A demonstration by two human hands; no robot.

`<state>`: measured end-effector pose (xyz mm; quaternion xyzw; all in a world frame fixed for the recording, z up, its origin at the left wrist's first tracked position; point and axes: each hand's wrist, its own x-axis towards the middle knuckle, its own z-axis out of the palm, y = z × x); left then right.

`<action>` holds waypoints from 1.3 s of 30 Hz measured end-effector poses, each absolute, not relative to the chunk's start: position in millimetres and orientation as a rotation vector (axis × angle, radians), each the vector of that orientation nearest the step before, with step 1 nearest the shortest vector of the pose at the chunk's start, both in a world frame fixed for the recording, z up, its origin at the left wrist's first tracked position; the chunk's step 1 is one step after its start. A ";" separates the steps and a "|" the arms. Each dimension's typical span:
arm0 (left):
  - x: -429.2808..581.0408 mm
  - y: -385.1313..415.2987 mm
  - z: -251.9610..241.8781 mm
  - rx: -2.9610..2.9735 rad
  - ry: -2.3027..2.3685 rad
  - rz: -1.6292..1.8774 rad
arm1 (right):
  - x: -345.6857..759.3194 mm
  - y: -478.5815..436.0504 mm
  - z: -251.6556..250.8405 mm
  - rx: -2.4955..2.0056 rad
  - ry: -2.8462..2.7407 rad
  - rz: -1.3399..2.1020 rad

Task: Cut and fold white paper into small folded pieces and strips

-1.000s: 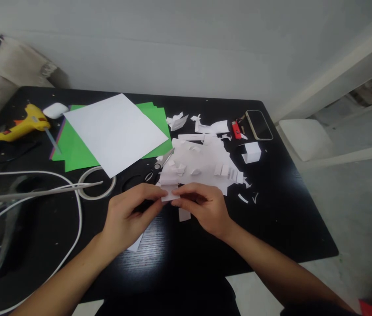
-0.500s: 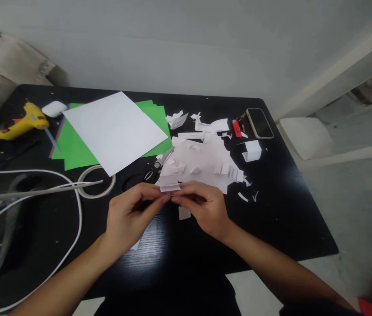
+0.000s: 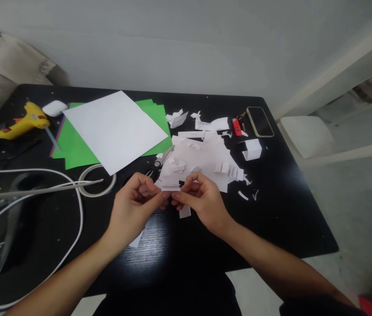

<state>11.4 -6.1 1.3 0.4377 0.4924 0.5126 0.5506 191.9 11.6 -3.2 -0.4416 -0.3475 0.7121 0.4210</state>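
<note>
Between my two hands is a small folded piece of white paper (image 3: pixel 171 187), held up over the black table. My left hand (image 3: pixel 139 199) pinches its left end between thumb and fingers. At the right end, my right hand (image 3: pixel 202 199) grips it the same way, with the index finger bent. Just beyond lie white paper scraps (image 3: pixel 202 153) in a loose pile. Scissors (image 3: pixel 159 162) rest partly under the pile's left side. A small paper piece (image 3: pixel 185 212) lies below my right fingers, and another slip (image 3: pixel 136 239) is near my left wrist.
A large white sheet (image 3: pixel 115 131) lies on green sheets (image 3: pixel 77 149). Left of them is a yellow glue gun (image 3: pixel 24 123); a white cable (image 3: pixel 80 210) loops below, over a tape roll (image 3: pixel 112 186). A red lighter (image 3: pixel 237 127) and a phone (image 3: pixel 260 122) are at the back right.
My fingers have shifted their grip on the folded paper; the right index finger is now more bent and raised. The paper stays in nearly the same spot.
</note>
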 end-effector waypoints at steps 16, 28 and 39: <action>4.8 -2.6 2.6 0.952 1.071 1.056 | 195.4 15.0 -4.9 -1.077 -0.923 1.750; 6.3 -0.5 1.0 0.970 1.078 1.077 | 194.0 14.0 -5.0 -1.130 -0.946 1.730; 3.3 -6.8 -8.2 1.382 1.172 1.103 | 194.9 13.8 -3.9 -1.104 -0.985 1.737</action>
